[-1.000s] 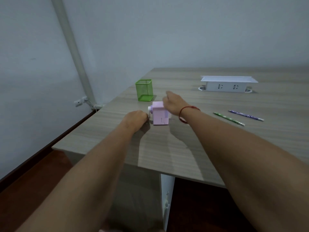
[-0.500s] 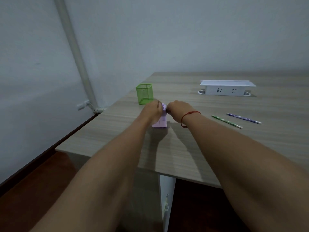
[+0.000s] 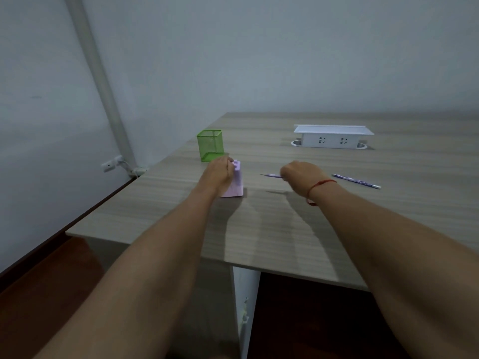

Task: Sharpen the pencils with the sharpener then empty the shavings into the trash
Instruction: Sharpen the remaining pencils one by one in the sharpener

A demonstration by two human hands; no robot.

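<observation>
Two hands, one steadying and one feeding
Left hand (image 3: pixel 217 174) clasps the lilac plastic box sharpener (image 3: pixel 234 189) to pin it steady on the grey wood-grain table (image 3: pixel 285 229); right hand (image 3: pixel 302 174) pinches a slim patterned pencil (image 3: pixel 272 175), tip aimed at it but apart, likely for insertion; a second purple pencil (image 3: pixel 356 180) lies beyond

Only pencil (image 3: pixel 272 175) tip clears right hand (image 3: pixel 302 174); left hand (image 3: pixel 217 175) half-masks sharpener (image 3: pixel 236 186).

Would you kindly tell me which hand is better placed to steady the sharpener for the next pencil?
Left. The left hand grips the pink sharpener, while the right hand is apart from it, off to the right, holding a pencil.
</observation>
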